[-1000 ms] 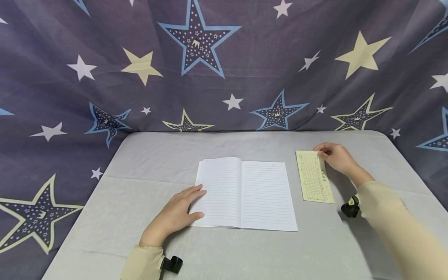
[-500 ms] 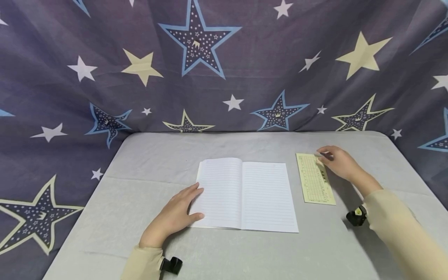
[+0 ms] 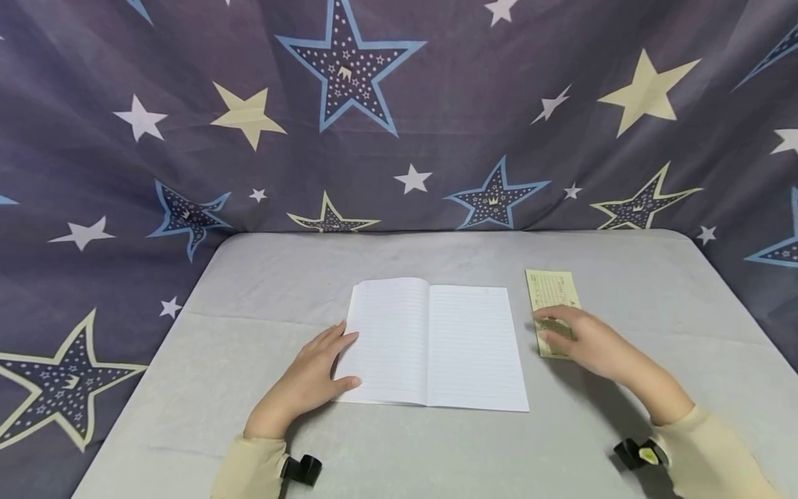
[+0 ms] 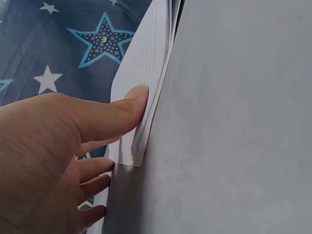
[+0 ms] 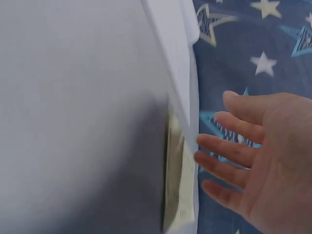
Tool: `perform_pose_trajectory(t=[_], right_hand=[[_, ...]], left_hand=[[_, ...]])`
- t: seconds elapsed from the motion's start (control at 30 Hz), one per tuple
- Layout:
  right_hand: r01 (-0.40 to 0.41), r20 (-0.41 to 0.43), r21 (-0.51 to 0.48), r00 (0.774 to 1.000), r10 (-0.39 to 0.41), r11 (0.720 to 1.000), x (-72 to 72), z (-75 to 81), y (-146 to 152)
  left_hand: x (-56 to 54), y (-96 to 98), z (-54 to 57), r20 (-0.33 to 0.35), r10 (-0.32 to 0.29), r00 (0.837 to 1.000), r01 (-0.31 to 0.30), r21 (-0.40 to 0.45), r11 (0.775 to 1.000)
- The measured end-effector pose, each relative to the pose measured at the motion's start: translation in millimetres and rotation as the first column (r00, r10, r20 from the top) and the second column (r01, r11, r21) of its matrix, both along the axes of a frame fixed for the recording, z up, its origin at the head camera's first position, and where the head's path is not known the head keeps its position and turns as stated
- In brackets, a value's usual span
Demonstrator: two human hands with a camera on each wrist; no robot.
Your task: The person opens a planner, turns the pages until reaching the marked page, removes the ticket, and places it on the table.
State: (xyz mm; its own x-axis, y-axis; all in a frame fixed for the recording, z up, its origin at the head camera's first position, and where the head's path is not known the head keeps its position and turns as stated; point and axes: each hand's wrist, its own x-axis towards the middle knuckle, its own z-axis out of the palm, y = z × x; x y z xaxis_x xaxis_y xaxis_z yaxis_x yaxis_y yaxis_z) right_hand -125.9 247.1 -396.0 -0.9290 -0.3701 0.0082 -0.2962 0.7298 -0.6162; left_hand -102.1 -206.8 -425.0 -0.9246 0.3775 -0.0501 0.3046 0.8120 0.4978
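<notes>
A lined notebook (image 3: pixel 474 346) lies open on the grey-covered table. My left hand (image 3: pixel 305 378) rests on its left page edge, fingers spread and fairly straight; in the left wrist view the thumb (image 4: pixel 131 109) presses the lower corner of the pages. To the right of the notebook lies a pad of yellow printed slips (image 3: pixel 551 285). Above that pad is my right hand (image 3: pixel 592 343), fingers relaxed and apart with nothing between them, covering the pad's lower part in the head view. The right wrist view shows the hand (image 5: pixel 258 151) beside the yellow pad (image 5: pixel 179 190).
A pale grey cloth (image 3: pixel 436 457) covers the table. Behind and around it hangs a dark curtain (image 3: pixel 436 125) printed with stars. Black wrist cameras, such as the left one (image 3: pixel 305 470), sit at both cuffs.
My right hand has left the top edge of the yellow pad, where its fingertips were together, and moved down and left over it with fingers loosened. The left hand stays nearly still.
</notes>
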Motion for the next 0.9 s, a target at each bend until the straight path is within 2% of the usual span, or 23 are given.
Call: perform_pose_trajectory(t=[0.23, 0.43, 0.53, 0.7, 0.83, 0.9], right_hand=[[-0.089, -0.054, 0.032, 0.994, 0.091, 0.996, 27.3, -9.3, -25.7], [-0.105, -0.072, 0.124, 0.991, 0.114, 0.987, 37.1, -8.8, -35.4], [-0.115, -0.092, 0.161, 0.987, 0.131, 0.98, 39.1, -9.1, -35.8], [-0.127, -0.119, 0.184, 0.981, 0.15, 0.975, 41.0, -12.8, -35.7], [-0.127, -0.127, 0.189, 0.98, 0.153, 0.974, 41.5, -15.0, -36.4], [-0.124, -0.126, 0.192, 0.981, 0.15, 0.973, 42.0, -15.1, -37.2]], left_hand=[[-1.2, 2.1, -0.5, 0.014, 0.006, 1.0, -0.007, 0.053, 0.999], [-4.7, 10.1, 5.2, 0.02, 0.119, 0.993, -0.12, 0.071, 0.99], [-8.7, 15.4, 7.1, 0.027, 0.196, 0.98, -0.197, 0.081, 0.977], [-14.1, 21.2, 6.2, 0.071, 0.32, 0.945, -0.326, 0.111, 0.939], [-15.2, 23.5, 5.6, 0.101, 0.374, 0.922, -0.384, 0.107, 0.917], [-15.5, 24.4, 7.1, 0.112, 0.385, 0.916, -0.396, 0.107, 0.912]])
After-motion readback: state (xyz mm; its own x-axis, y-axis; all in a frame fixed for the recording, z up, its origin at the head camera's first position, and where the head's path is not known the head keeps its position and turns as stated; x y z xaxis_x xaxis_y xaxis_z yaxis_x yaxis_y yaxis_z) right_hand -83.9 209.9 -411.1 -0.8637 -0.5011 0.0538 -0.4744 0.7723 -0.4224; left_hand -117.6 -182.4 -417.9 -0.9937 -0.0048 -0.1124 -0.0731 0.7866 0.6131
